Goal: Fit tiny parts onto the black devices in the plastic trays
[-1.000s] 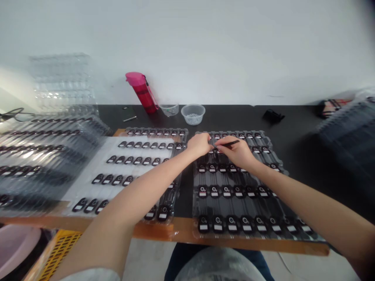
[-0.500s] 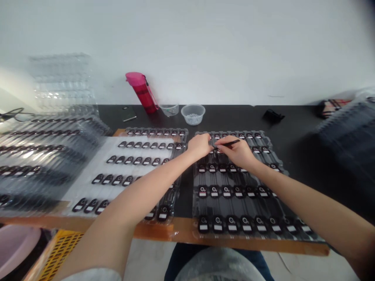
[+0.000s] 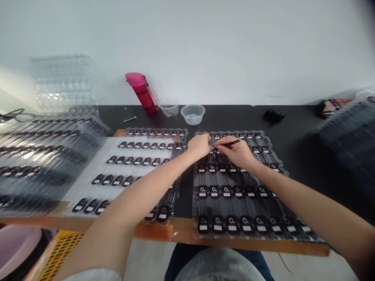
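Note:
My right hand (image 3: 236,150) is closed around a thin black pen-like tool (image 3: 233,143), whose tip points left toward my left hand. I cannot make out whether it is a pen or tweezers. My left hand (image 3: 199,146) meets it over the upper left part of a clear plastic tray (image 3: 193,212), fingers curled and pressed together; what they pinch is hidden. Rows of small black parts (image 3: 226,191), each with a ring mark and mostly a white label, sit in this tray. Both hands cover some parts of the upper rows.
On the left lies another filled tray (image 3: 183,134) over white sheeting, beside stacked filled trays (image 3: 43,156). Along the back stand a pink bottle (image 3: 143,93), a clear cup (image 3: 170,110) and a bowl of small bits (image 3: 192,115). More trays (image 3: 351,136) lean at the right.

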`<move>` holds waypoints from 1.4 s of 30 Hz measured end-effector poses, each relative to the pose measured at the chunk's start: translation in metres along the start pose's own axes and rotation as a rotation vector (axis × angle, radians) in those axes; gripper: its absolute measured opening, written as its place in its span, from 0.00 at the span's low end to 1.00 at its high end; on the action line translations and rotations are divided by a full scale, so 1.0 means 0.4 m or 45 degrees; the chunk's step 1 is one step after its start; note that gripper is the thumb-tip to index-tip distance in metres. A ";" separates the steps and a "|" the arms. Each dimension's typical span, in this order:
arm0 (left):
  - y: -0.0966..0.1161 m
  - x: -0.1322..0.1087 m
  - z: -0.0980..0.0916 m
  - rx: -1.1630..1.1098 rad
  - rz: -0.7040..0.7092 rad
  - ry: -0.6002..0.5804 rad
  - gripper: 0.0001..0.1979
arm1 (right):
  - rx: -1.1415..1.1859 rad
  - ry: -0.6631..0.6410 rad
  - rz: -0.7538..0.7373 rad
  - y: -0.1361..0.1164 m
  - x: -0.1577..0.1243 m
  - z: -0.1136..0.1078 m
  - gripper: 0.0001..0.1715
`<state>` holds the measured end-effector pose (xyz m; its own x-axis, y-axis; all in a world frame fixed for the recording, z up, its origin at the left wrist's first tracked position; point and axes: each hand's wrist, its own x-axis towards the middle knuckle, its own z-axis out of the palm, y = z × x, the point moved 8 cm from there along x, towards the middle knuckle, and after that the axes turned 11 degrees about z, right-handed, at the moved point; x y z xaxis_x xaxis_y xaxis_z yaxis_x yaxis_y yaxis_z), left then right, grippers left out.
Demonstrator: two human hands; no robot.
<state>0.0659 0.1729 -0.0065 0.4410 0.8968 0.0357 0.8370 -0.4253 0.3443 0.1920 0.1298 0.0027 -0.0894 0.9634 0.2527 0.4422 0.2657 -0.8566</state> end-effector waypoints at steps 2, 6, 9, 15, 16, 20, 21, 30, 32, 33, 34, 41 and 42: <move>0.000 0.000 0.000 0.008 0.001 -0.001 0.17 | -0.003 0.005 -0.008 0.000 -0.001 0.000 0.07; 0.002 -0.001 0.001 0.018 0.004 0.001 0.16 | -0.015 0.012 -0.019 0.002 -0.003 0.000 0.07; 0.006 -0.002 0.002 0.031 0.012 0.001 0.16 | -0.015 0.005 -0.008 0.002 -0.003 0.001 0.07; 0.005 -0.003 0.005 0.059 0.020 0.040 0.15 | -0.024 0.022 0.047 -0.002 0.000 -0.016 0.07; 0.004 -0.003 0.007 0.056 0.022 0.041 0.15 | -0.020 0.036 0.061 -0.001 0.000 -0.024 0.08; -0.004 -0.002 0.008 0.021 0.017 0.048 0.16 | 0.075 0.081 0.124 -0.010 -0.001 -0.062 0.09; -0.006 -0.002 0.004 -0.007 0.012 0.064 0.16 | 0.104 0.101 0.129 -0.018 -0.002 -0.074 0.09; -0.023 -0.069 0.026 -1.523 -0.344 -0.128 0.17 | 0.394 0.087 0.161 -0.093 -0.022 -0.121 0.08; -0.019 -0.098 0.034 -1.761 -0.429 -0.195 0.19 | 0.428 0.037 0.144 -0.110 -0.028 -0.102 0.08; -0.018 -0.110 0.035 -1.835 -0.445 -0.208 0.20 | 0.424 0.012 0.121 -0.122 -0.031 -0.091 0.08; -0.016 -0.120 0.034 -1.888 -0.452 -0.216 0.21 | 0.403 -0.010 0.087 -0.135 -0.035 -0.080 0.07; -0.010 -0.155 0.027 -1.966 -0.419 -0.191 0.23 | 0.159 -0.139 -0.266 -0.221 -0.073 -0.009 0.06; -0.011 -0.156 0.027 -1.967 -0.414 -0.188 0.24 | 0.152 -0.139 -0.285 -0.224 -0.076 -0.006 0.06</move>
<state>0.0385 0.1176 -0.0203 0.4198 0.8626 -0.2824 -0.1832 0.3853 0.9044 0.1572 0.0767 0.0728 -0.2719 0.8766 0.3970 0.2931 0.4684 -0.8334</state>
